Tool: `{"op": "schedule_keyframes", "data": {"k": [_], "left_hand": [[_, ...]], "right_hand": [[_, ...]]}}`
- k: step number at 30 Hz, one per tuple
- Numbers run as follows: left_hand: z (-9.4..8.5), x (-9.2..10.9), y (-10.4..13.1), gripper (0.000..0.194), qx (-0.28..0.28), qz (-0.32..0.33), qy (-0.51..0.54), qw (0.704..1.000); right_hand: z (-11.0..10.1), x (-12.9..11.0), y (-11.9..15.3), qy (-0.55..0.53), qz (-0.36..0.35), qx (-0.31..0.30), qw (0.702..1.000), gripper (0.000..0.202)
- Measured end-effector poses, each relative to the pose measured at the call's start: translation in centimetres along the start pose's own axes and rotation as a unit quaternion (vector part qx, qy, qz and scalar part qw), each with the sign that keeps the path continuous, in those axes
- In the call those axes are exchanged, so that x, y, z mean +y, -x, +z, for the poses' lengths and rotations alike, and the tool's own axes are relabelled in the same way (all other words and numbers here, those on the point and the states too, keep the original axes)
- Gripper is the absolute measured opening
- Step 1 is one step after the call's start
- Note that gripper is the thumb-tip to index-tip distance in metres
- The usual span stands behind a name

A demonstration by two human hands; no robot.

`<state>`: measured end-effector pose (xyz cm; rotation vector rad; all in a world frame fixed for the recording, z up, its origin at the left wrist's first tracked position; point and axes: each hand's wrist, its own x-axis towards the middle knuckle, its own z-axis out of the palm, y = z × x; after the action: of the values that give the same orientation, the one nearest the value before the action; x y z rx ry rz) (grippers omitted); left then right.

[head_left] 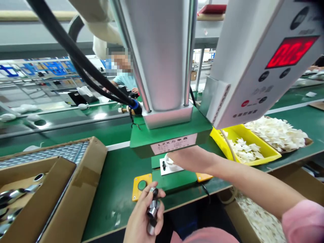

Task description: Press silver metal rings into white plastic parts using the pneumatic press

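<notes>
Left hand [142,216] clutching metal tubes [152,212], near side. Right hand [186,157] lying under press [168,119], at white piece [168,159]; can't tell grip.

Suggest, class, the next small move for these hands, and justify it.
Probably draw the right hand out from under the machine's green block: its fingers are at the white plate below that block, while the left hand, holding shiny metal pieces, is close to a green button.

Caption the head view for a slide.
The left hand holds shiny cylindrical parts as the right hand reaches beneath the press, a yellow tray alongside.
</notes>
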<state>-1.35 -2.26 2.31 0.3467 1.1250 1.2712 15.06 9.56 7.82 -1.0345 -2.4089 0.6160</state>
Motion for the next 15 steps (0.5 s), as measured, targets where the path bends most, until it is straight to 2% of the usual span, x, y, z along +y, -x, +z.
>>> {"op": "schedule_keyframes", "data": {"k": [3,8,12,15], "left_hand": [[-0.1,-0.2,0.0,0.029,-0.024,-0.003,0.002,1.0],[-0.5,-0.4,0.0,0.028,-0.04,0.004,0.014,0.999],[-0.8,-0.2,-0.3,0.026,-0.047,0.0,0.023,0.999],[-0.5,0.2,-0.7,0.027,-0.061,-0.007,0.027,0.998]], "right_hand": [[0.2,-0.7,-0.6,0.096,-0.025,-0.026,0.995,0.032],[-0.6,-1.0,-0.9,0.137,-0.033,-0.037,0.989,0.029],[-0.8,0.9,0.4,0.061,-0.03,-0.013,0.998,0.03],[0.6,3.0,2.7,-0.063,0.047,0.035,0.996,0.033]]}}
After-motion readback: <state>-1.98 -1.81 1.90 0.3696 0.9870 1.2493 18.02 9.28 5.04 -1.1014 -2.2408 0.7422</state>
